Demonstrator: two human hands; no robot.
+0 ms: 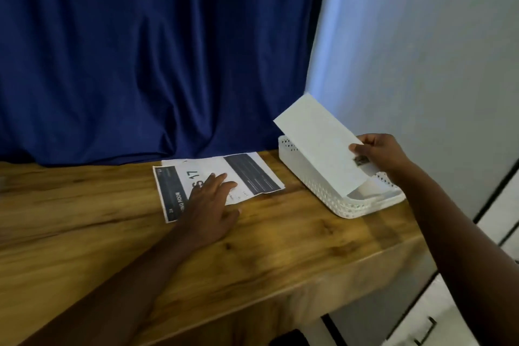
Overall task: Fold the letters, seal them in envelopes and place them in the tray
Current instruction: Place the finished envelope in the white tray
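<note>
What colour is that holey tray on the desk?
White, with a perforated wall; the tray shows in the head view.

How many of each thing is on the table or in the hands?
Envelope: 1, pinched by the right hand
Printed sheets: 2 show, under the left hand
Tray: 1
Total: 4

Lay flat at mid-table — printed letters (219,181), white sheets with dark bands and large characters, slightly fanned, unfolded. Stood tilted over the tray (317,188) at the right — a white envelope (320,143), near end dipped inside, far corner raised. Sat at the table's right edge, white and perforated, more paper within.
</note>
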